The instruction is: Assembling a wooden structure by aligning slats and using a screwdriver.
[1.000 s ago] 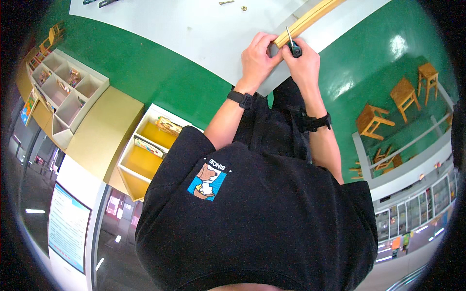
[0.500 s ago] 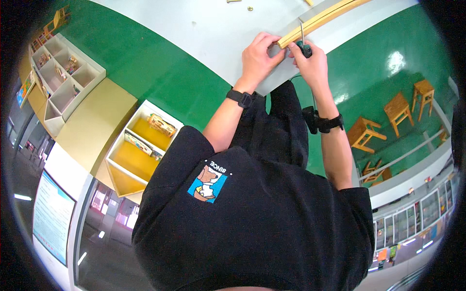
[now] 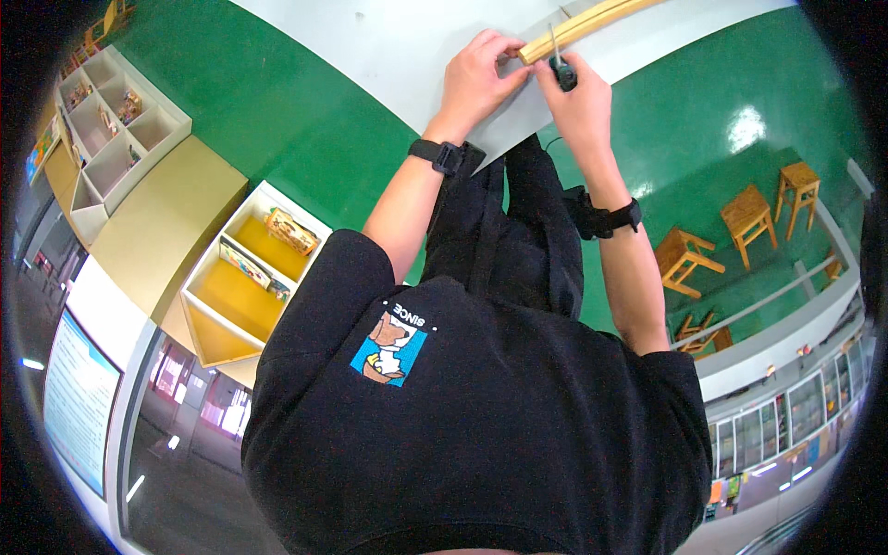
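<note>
A long pale wooden strip (image 3: 592, 20) lies slantwise over the grey-white tabletop, its near end between my hands. My left hand (image 3: 474, 85) is closed about that end, with thumb and forefinger at the wood. My right hand (image 3: 581, 104) grips a screwdriver (image 3: 561, 74) by its dark green and black handle. The tool's thin metal shaft points away from me and crosses the strip close to its near end. Where its tip touches is too small to tell. Black straps with small boxes circle both wrists.
The grey-white table (image 3: 388, 65) ends in a corner just before my legs. Wooden stools (image 3: 747, 218) stand on the green floor at the right. An open yellow-lined box (image 3: 242, 294) and a white compartment shelf (image 3: 116, 129) with small items are at the left.
The whole view has shifted, so hands, strip and table appear higher and more to the left. A screw and a small metal piece at the top edge have gone out of view. Both grips persist.
</note>
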Demonstrator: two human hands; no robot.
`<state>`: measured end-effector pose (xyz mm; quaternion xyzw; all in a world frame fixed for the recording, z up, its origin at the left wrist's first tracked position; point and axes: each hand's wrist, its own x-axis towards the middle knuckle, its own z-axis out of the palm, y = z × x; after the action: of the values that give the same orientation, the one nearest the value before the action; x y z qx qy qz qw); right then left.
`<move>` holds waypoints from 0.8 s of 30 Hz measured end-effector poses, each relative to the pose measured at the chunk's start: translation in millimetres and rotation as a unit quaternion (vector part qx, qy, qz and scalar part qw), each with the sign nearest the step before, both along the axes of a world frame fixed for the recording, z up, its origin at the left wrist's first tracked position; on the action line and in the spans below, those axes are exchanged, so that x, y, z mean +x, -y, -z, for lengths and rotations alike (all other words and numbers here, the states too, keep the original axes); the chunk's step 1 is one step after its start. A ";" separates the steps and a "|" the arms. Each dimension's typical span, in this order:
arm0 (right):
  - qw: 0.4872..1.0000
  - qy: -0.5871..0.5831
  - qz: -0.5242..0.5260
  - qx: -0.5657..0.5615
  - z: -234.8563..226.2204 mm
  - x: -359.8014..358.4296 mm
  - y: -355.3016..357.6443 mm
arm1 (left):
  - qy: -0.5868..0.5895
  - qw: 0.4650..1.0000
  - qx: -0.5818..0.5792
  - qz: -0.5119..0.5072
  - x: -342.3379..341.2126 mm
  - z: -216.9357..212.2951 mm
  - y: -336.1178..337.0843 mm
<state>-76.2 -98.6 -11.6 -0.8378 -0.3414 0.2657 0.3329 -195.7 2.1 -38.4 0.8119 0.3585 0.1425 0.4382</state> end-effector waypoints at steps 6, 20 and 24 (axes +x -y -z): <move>0.969 -0.237 0.061 -0.019 14.0 6.5 2.7 | 0.024 1.000 -0.012 -0.006 -2.6 2.2 -2.3; 0.997 -0.034 0.057 0.043 -1.7 -4.7 1.8 | 0.030 0.999 0.005 0.026 -2.2 -10.0 -9.4; 0.980 -0.177 0.089 -0.007 0.1 -1.8 3.6 | 0.017 1.000 0.012 0.018 -2.9 -13.9 -4.5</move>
<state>-78.0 -102.3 -11.8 -0.8069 -0.1993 0.3818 0.4042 -198.5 6.6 -24.5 0.8210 0.3346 0.1522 0.4368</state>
